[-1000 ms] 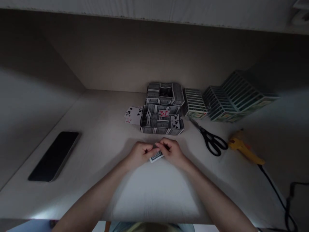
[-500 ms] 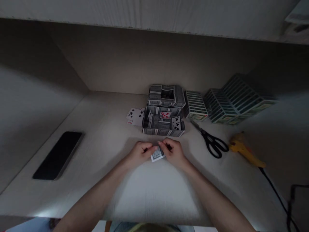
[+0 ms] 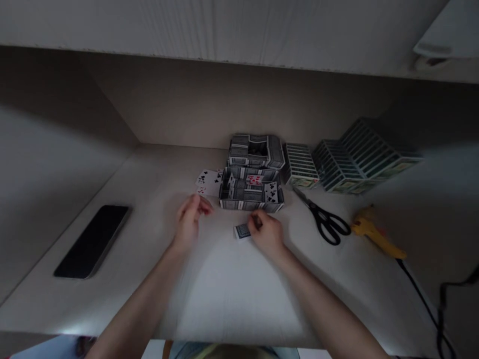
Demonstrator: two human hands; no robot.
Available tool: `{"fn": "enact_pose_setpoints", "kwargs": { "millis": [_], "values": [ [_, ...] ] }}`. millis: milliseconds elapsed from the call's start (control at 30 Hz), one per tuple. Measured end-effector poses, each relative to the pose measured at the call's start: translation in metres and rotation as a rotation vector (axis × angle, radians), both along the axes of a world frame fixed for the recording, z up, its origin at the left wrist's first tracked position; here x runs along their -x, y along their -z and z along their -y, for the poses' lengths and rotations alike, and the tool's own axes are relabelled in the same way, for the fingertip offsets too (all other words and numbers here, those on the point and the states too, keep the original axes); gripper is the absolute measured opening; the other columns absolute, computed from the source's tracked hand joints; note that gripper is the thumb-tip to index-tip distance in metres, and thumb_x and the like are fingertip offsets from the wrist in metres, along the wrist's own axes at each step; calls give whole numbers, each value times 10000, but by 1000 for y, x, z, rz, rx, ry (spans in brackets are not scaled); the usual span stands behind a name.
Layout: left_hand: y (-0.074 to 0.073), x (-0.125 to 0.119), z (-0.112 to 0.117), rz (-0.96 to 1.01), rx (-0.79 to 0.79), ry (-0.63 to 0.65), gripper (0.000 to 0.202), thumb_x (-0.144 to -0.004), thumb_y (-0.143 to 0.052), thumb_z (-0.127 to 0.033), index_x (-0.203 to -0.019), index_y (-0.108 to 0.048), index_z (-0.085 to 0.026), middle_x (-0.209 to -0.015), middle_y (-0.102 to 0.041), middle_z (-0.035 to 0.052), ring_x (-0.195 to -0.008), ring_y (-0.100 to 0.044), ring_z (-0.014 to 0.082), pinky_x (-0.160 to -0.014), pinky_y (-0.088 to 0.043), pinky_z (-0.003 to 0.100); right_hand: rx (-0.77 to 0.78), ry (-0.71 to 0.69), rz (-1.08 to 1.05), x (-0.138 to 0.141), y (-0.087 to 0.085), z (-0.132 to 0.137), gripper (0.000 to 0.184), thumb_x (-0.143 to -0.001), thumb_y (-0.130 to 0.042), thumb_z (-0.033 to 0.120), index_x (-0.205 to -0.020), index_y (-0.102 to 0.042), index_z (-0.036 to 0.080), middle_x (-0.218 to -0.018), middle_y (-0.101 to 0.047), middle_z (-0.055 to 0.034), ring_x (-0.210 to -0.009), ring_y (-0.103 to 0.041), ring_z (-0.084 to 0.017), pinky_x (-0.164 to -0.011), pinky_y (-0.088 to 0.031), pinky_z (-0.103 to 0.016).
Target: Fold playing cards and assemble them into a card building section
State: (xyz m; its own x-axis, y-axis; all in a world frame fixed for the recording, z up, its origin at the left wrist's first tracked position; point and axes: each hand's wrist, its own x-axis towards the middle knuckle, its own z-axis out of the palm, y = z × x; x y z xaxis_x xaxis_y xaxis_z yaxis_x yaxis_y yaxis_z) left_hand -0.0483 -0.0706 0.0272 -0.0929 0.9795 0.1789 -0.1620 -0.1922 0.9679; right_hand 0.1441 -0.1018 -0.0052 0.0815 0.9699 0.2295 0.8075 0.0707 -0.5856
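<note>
My right hand [image 3: 266, 231] pinches a playing card [image 3: 242, 231] with a patterned dark back, part of it hidden under the fingers. To the left, my left hand [image 3: 190, 215] is empty, its slightly blurred fingers loosely bent and apart. It is just in front of several loose playing cards [image 3: 209, 182] lying face up. Beside those cards stands an open box built from playing cards [image 3: 251, 203], with card partitions and a few face-up cards inside. Another card-built box [image 3: 239, 149] with an opening in its top stands directly behind it.
Black-handled scissors [image 3: 325, 219] lie right of the boxes, near a yellow glue gun [image 3: 377, 238] with a black cord. Ribbed card structures [image 3: 348, 164] and a smaller ribbed block [image 3: 301, 164] stand at the back right. A phone [image 3: 93, 242] lies at left. A shelf [image 3: 224, 35] overhangs the desk.
My left hand has let go of the playing card and moved left toward the loose cards. My right hand keeps the card in nearly the same place.
</note>
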Motion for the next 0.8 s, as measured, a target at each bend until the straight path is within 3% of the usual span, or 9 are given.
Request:
{"fn": "enact_pose_setpoints", "kwargs": {
  "millis": [100,267,367,467,600,800],
  "values": [
    [-8,4,-25,-157,-46,-76,165,-764,-516,-332,-802,-574,-182,-831,-610,34,-793,-562,130,-713,-428,259,11,15,-72,-1,1,-2,188,-774,-454,313,-739,-593,191,-523,-555,2,-486,-494,-129,-495,-308,-224],
    [5,-2,-76,-577,-128,-56,329,-733,-504,-200,-1060,-531,-179,-1122,-553,82,-1005,-518,173,-894,-379,327,21,21,-106,-2,4,-4,170,-758,-472,308,-724,-595,196,-536,-568,2,-490,-501,-129,-492,-308,-222],
    [16,-7,-107,-809,-190,5,397,-698,-483,-115,-1089,-538,-158,-1131,-560,96,-1052,-502,197,-922,-359,322,26,9,-107,-1,3,-4,176,-763,-469,308,-728,-601,197,-557,-585,-2,-508,-515,-129,-498,-311,-221],
    [21,-10,-128,-963,-146,67,323,-717,-464,-141,-1009,-599,-164,-1044,-617,80,-961,-555,204,-844,-408,301,28,2,-107,-2,2,-5,182,-767,-467,312,-717,-599,198,-552,-585,4,-505,-514,-125,-494,-309,-215],
    [24,-9,-138,-999,-103,27,246,-764,-430,-213,-868,-645,-152,-902,-662,78,-824,-593,203,-747,-436,303,31,12,-117,-2,3,-7,184,-770,-464,316,-706,-592,199,-529,-569,21,-477,-497,-110,-487,-306,-205],
    [35,6,-124,-1005,-76,-70,254,-801,-416,-289,-908,-608,-162,-919,-663,72,-824,-597,172,-742,-449,286,20,16,-116,-2,5,-8,180,-763,-476,321,-708,-597,200,-522,-567,26,-476,-493,-107,-485,-302,-205]
  ]
}}
